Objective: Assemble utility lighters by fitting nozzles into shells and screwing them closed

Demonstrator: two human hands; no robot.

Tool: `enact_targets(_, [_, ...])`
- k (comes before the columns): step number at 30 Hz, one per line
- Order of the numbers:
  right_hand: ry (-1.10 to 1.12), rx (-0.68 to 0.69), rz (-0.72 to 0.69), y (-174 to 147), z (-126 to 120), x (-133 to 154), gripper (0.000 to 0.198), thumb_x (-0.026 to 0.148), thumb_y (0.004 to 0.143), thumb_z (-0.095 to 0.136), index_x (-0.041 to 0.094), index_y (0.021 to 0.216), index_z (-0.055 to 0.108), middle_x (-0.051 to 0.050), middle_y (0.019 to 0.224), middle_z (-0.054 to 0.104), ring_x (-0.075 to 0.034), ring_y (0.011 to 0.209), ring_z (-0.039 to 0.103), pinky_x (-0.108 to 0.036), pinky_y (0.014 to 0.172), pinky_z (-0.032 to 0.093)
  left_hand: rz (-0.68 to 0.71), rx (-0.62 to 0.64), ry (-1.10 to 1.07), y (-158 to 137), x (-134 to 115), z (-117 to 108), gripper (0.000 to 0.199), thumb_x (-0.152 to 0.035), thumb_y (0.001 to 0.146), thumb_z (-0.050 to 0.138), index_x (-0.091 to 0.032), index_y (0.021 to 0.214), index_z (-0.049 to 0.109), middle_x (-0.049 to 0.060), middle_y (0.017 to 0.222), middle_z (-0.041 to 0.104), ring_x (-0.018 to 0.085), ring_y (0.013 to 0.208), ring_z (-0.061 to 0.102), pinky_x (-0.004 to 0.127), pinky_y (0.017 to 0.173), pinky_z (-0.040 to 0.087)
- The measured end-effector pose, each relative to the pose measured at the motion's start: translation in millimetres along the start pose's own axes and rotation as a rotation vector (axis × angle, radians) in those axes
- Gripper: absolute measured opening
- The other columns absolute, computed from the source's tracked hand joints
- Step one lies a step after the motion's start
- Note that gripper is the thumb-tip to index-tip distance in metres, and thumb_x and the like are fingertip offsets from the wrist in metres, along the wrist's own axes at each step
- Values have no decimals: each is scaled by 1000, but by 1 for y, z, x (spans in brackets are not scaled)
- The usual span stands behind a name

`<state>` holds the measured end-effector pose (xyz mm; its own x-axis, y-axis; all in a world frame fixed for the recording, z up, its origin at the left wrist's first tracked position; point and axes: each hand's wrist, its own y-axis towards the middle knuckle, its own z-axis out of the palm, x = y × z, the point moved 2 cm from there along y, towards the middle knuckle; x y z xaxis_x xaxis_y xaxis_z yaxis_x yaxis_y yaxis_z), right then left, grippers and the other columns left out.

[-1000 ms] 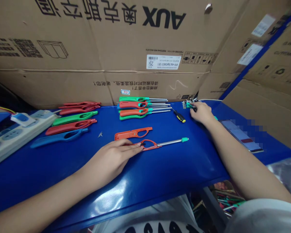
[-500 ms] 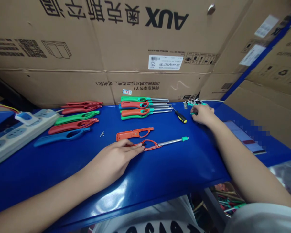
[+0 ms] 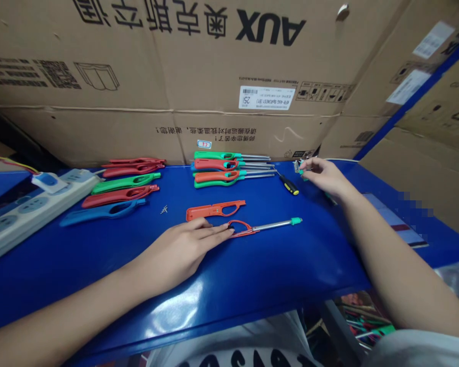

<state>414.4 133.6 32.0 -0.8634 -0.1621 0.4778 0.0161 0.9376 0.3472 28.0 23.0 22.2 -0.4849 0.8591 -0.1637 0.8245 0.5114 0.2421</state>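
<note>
My left hand lies over the handle of an orange long-nosed lighter, its fingers pressed together on it. The lighter's metal tube points right and carries a green tip. Just behind it rests a loose orange handle half. At the back right my right hand is closed in a pinch, with a small green part at its fingertips. The fingers partly hide this part. Small metal pieces lie beside those fingers. A screwdriver with a black and yellow handle lies left of that hand.
Several lighters are stacked at the back. Loose handle halves lie further left, near a white power strip. Small screws sit mid-table. A phone lies partly behind my right forearm. A cardboard wall stands behind.
My right hand has lifted slightly from the pile of small parts, its fingers drawn into a pinch. The left fingers reach a little further over the lighter handle. The view has shifted slightly.
</note>
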Motion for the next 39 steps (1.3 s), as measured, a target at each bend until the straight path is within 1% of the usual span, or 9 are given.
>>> enact_targets(5, [846, 299, 176, -17, 15, 48, 28, 26, 65, 69, 23, 90, 55, 3, 76, 55, -12, 63, 53, -27, 58, 45, -15, 6, -14, 2, -2, -2, 52, -8, 97, 44, -25, 145, 55, 5, 135, 68, 21, 112, 65, 37, 95, 59])
enact_targets(9, [1050, 515, 272, -31, 34, 75, 29, 20, 66, 69, 22, 91, 56, 3, 75, 56, -12, 63, 53, -27, 57, 46, -30, 37, 1, 3, -4, -1, 53, -7, 97, 42, -24, 146, 53, 4, 132, 70, 21, 111, 65, 35, 95, 58])
enact_targets(19, [794, 573, 309, -36, 58, 76, 24, 16, 75, 60, 17, 99, 65, -6, 89, 65, -14, 70, 58, -25, 55, 48, -16, 79, 38, 0, -4, 2, 54, -4, 96, 42, -18, 148, 50, 6, 138, 66, 26, 116, 60, 41, 97, 57])
enact_targets(21, [666, 559, 220, -37, 57, 77, 23, 24, 80, 62, 17, 102, 64, -6, 92, 66, -14, 70, 57, -26, 57, 48, -21, 74, 29, 1, -5, 1, 54, -4, 96, 42, -18, 147, 51, 7, 136, 67, 25, 116, 61, 41, 97, 57])
enact_targets(24, [412, 438, -60, -41, 54, 79, 31, 38, 82, 68, 18, 105, 64, -5, 92, 65, -14, 69, 53, -28, 61, 46, -31, 55, 9, 2, -6, 0, 53, -3, 95, 43, -18, 145, 53, 8, 132, 69, 24, 114, 63, 40, 96, 58])
enact_targets(28, [248, 372, -389, -45, 54, 82, 27, 37, 82, 73, 20, 103, 68, -4, 92, 63, -15, 77, 54, -29, 70, 47, -32, 55, 9, 2, -6, 0, 53, -3, 94, 45, -18, 144, 54, 7, 132, 69, 25, 115, 63, 40, 95, 59])
enact_targets(31, [264, 413, -452, -46, 56, 82, 22, 35, 87, 70, 18, 100, 72, -4, 88, 63, -15, 74, 56, -29, 69, 48, -31, 58, 10, 2, -6, 0, 52, -4, 95, 45, -18, 145, 54, 7, 132, 70, 25, 114, 63, 40, 96, 59])
enact_targets(35, [286, 425, -382, -44, 55, 80, 24, 32, 91, 64, 17, 109, 71, -5, 87, 67, -15, 73, 61, -28, 66, 50, -34, 45, 2, 2, -6, -1, 51, -5, 96, 45, -19, 144, 55, 7, 129, 71, 23, 113, 64, 38, 96, 58])
enact_targets(39, [193, 396, -491, -43, 53, 79, 25, 30, 97, 54, 17, 110, 72, -10, 101, 70, -20, 89, 67, -35, 80, 55, -35, 53, 9, 3, -7, -1, 50, -5, 96, 44, -18, 144, 55, 7, 131, 70, 24, 113, 63, 39, 97, 58])
